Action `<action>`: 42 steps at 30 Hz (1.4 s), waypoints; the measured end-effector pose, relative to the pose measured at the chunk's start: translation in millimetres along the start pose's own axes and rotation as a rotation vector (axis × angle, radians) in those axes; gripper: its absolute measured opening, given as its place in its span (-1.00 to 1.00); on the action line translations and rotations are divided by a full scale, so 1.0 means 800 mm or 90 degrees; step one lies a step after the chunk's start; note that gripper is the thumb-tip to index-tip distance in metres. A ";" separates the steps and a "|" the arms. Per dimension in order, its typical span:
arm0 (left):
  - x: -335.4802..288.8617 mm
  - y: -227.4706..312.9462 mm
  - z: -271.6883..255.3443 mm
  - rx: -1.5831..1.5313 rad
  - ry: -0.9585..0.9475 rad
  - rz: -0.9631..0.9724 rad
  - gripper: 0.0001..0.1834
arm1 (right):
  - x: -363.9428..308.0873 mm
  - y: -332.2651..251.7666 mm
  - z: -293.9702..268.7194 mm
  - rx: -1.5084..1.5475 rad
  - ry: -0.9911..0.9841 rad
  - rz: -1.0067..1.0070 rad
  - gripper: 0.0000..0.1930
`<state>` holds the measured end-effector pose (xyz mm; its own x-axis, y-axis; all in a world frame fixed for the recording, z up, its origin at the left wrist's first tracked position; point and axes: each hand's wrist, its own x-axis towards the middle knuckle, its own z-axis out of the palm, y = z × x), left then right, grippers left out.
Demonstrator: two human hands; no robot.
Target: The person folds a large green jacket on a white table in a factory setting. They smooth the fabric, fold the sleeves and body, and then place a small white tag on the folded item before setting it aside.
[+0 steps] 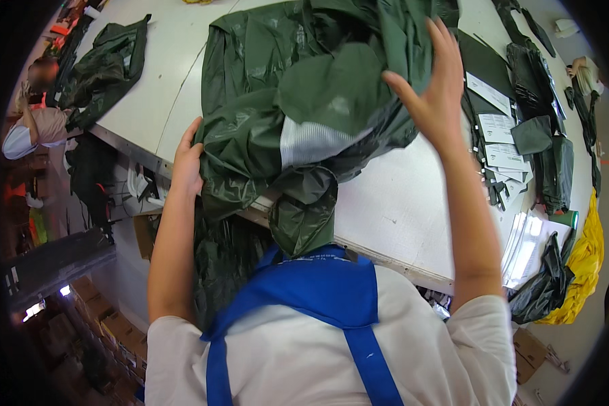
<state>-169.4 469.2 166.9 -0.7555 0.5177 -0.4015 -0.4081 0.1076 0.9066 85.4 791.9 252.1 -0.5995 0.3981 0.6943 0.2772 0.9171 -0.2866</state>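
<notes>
A dark green waterproof garment (250, 54) lies bunched on the white table in front of me, partly hanging over its near edge. A striped whitish patch (318, 141) shows among its folds. My left hand (188, 162) is closed on the garment's left edge, with part of the grip hidden by cloth. At the right side, my right hand (434, 91) is open, thumb and fingers apart, its palm against or just beside the raised fabric. A rounded flap of green cloth (306, 216) droops toward my blue apron (304, 287).
On the right of the table (392, 210) are white printed sheets (501, 145), folded dark packets (531, 74), clear plastic sleeves (526, 247) and yellow cloth (582, 264). Another green garment (111, 64) lies far left, near a co-worker (44, 125). Dark cloth (223, 264) hangs below the edge.
</notes>
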 end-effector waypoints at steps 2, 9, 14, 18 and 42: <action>0.013 -0.009 0.007 -0.010 -0.016 -0.009 -0.41 | -0.121 0.044 0.040 -0.111 0.047 0.312 0.05; 0.034 -0.012 0.038 0.248 -0.120 0.100 -0.33 | -0.197 0.033 0.112 0.801 -0.159 0.845 -0.67; 0.061 0.090 0.068 0.649 -0.101 0.672 -0.36 | -0.099 0.122 -0.074 0.970 0.041 0.687 -0.70; 0.094 0.089 0.106 0.674 -0.176 0.350 -0.46 | -0.111 0.193 -0.118 0.842 0.145 0.784 -0.69; 0.019 -0.119 0.194 1.053 -0.469 0.361 -0.38 | -0.248 -0.067 -0.089 0.238 -0.960 0.364 -0.70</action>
<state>-62.4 598.7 94.9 -0.0838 0.9404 -0.3297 0.9458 0.1792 0.2707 243.2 662.1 176.9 -0.6941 0.1205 -0.7097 0.6532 0.5198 -0.5506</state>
